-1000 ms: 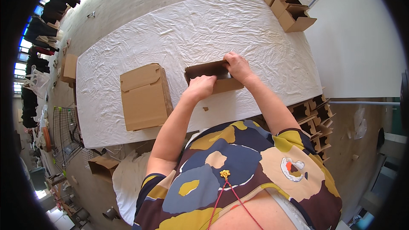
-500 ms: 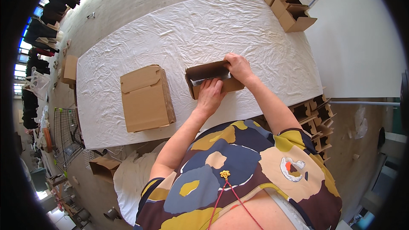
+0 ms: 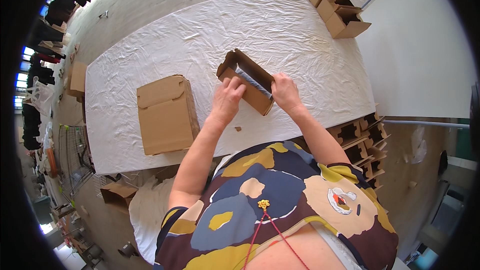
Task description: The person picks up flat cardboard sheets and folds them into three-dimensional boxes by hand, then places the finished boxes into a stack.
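Head view: both hands (image 3: 227, 99) (image 3: 285, 91) grip the small open carton (image 3: 245, 81), now turned diagonal.

Sleeveless top, dark brown with big navy, mustard, beige and blue-grey blotches. Bare forearms, left hand (image 3: 227, 101) and right hand (image 3: 285, 92) without gloves or rings. Small gold pendant on red cord at chest.

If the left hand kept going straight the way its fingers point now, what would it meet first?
The left hand already touches the near wall of the open cardboard box; pushed farther, it would probably enter the box's open interior. Depth is hard to judge.
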Motion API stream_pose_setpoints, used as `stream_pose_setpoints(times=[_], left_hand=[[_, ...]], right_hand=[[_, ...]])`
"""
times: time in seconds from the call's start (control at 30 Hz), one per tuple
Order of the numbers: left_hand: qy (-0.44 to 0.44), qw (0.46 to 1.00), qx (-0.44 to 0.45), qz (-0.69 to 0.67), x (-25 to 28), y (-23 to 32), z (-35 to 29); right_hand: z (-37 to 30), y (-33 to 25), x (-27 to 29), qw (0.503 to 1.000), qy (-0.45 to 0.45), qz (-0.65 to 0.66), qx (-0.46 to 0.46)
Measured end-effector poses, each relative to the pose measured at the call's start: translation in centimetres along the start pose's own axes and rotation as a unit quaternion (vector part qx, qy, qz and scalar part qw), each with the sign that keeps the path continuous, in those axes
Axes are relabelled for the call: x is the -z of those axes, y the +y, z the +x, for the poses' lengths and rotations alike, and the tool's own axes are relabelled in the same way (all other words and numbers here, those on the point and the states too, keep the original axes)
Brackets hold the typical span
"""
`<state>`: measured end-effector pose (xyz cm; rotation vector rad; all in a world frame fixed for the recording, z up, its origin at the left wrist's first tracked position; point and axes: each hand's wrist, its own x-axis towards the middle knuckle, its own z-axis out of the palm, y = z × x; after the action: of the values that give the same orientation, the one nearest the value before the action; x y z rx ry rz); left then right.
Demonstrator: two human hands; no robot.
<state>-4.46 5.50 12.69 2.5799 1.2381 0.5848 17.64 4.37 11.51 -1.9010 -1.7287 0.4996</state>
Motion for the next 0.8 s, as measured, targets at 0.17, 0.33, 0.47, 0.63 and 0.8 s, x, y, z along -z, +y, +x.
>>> stream_pose_setpoints(times=[0.17, 0.33, 0.47, 0.63, 0.8], left_hand=[[0.016, 0.991, -0.01, -0.132, -2.1, 3.2, -1.2], [0.03, 0.99, 0.002, -0.139, -1.8, 7.1, -0.8], [0.039, 0.992, 0.033, -0.117, -2.2, 6.7, -0.6], [0.042, 0.987, 0.052, -0.143, -1.5, 4.5, -1.3], [-0.022, 0.985, 0.052, -0.162, -1.2, 3.9, -0.9]], right_hand=[[1.7, 1.4, 1.2, 0.991, -0.103, -0.071, -0.048], [2.8, -0.5, 3.4, 0.984, -0.161, -0.051, -0.053], [2.4, 0.3, 1.8, 0.992, -0.126, -0.028, -0.014], [0.7, -0.2, 0.4, 0.987, -0.148, -0.013, -0.068], [1.5, -0.8, -0.5, 0.986, -0.159, -0.035, -0.042]])
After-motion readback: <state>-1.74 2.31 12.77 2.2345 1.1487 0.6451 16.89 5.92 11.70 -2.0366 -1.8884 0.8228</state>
